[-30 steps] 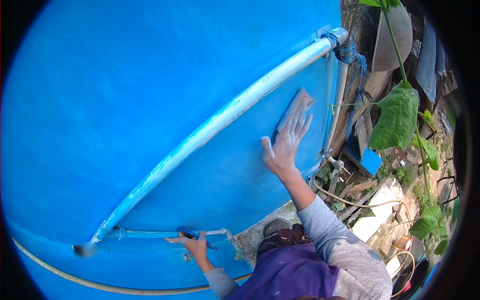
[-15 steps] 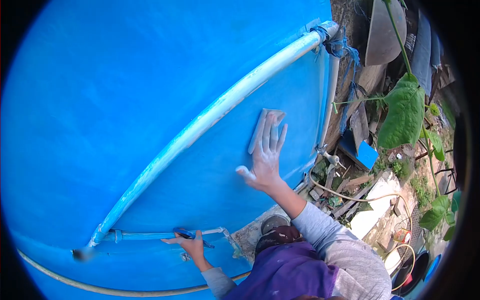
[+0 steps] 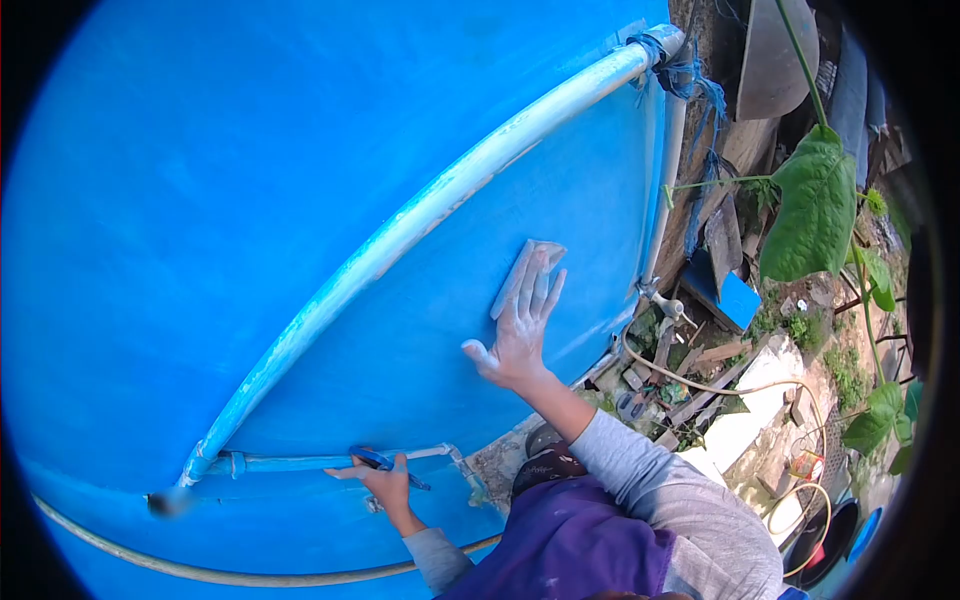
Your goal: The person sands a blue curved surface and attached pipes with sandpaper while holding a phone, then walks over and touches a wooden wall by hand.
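Note:
My right hand (image 3: 518,345), dusted white, lies flat with its fingers stretched over a folded sheet of sandpaper (image 3: 510,284), pressing it to the blue wall (image 3: 450,370). The thumb sticks out to the left. Lower down, my left hand (image 3: 388,488) has its fingers around a dark blue tool (image 3: 372,458) beside a thin horizontal blue pipe (image 3: 300,464). The hand partly hides the tool, so its exact kind cannot be made out. A thick pale-blue pipe (image 3: 400,235) curves diagonally across the wall above both hands.
Blue twine (image 3: 690,75) ties the thick pipe at its upper end. On the right are a tap (image 3: 668,305), a beige hose (image 3: 720,383), scrap boards, rubble and a hanging vine with a large leaf (image 3: 812,215). Another long pipe (image 3: 250,579) runs along the bottom.
My right hand has slid a little down the wall with the sandpaper. My left hand stays by the thin pipe with the blue tool. The view has shifted slightly.

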Demonstrator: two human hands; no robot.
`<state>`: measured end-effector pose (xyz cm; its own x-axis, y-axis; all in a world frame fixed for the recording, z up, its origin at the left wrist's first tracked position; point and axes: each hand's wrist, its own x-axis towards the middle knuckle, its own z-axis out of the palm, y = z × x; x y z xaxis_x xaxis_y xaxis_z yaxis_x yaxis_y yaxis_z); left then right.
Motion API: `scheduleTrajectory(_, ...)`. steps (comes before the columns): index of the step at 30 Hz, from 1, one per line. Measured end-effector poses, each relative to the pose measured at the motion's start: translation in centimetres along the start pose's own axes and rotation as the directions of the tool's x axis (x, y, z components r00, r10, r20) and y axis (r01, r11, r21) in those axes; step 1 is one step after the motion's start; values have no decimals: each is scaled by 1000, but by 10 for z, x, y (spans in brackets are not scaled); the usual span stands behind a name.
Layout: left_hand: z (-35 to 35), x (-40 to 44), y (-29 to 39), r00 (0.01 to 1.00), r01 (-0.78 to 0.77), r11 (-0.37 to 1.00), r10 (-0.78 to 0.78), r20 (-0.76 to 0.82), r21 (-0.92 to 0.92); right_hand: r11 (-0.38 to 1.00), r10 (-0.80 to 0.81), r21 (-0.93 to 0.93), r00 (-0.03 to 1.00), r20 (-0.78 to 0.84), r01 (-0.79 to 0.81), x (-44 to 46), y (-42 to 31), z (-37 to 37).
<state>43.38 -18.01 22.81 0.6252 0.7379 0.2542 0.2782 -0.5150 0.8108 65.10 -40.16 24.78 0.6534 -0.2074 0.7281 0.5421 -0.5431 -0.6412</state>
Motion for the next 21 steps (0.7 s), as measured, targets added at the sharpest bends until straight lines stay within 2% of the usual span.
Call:
scheduleTrajectory(1,-2,3,-21,1000,-26,1000,26,8,16,991,-120,-56,988,92,126,-19,1,4)
scheduleTrajectory(2,-4,6,-33,999,-53,998,52,13,32,991,-112,-68,990,84,118,-34,16,6)
scheduleTrajectory(4,-6,6,-28,998,-46,998,44,39,44,963,258,-96,964,59,-252,-64,66,7)
scheduleTrajectory(5,-7,6,-27,998,-26,998,23,51,60,869,495,-26,869,-16,-495,-63,86,8)
scheduleTrajectory(6,-8,6,-28,998,-28,998,25,53,60,714,700,60,711,-68,-697,-51,106,10)
scheduleTrajectory(7,-8,6,-31,998,-27,998,24,52,58,539,841,228,534,-88,-811,-22,124,6)
scheduleTrajectory(8,-8,7,-32,998,-25,998,22,51,56,332,941,389,332,-70,-859,1,132,-2)
scheduleTrajectory(9,-8,5,-29,998,-24,998,21,56,57,331,941,387,330,-73,-861,5,122,-7)
scheduleTrajectory(10,-7,2,-25,1000,-11,1000,10,15,20,588,805,291,580,-125,-754,10,104,-8)
scheduleTrajectory(11,-5,4,-24,1000,-9,1000,9,1,-1,797,601,184,785,-151,-575,16,86,-6)
scheduleTrajectory(12,-3,6,-24,1000,-7,1000,7,-12,-23,937,348,68,926,-145,-341,21,72,-6)
scheduleTrajectory(14,-4,8,-32,999,20,999,-22,35,48,994,78,-70,991,-107,-85,6,74,-12)
scheduleTrajectory(16,-5,8,-33,999,7,999,-9,40,44,965,255,-37,962,-98,-260,-29,90,-2)
scheduleTrajectory(17,-4,7,-31,999,2,999,-3,32,41,966,253,-36,962,-103,-258,-35,110,3)
scheduleTrajectory(18,-3,5,-30,1000,-4,999,3,25,37,770,634,184,765,-116,-611,-40,135,6)
scheduleTrajectory(19,-1,2,-25,999,-47,999,47,-9,-14,410,901,380,432,-30,-829,-41,147,9)
scheduleTrajectory(20,-1,2,-20,995,-96,993,93,-43,-62,402,904,383,426,-23,-832,-30,141,10)
scheduleTrajectory(21,1,5,-16,994,-102,993,99,-46,-57,487,865,365,497,-74,-793,-17,136,12)
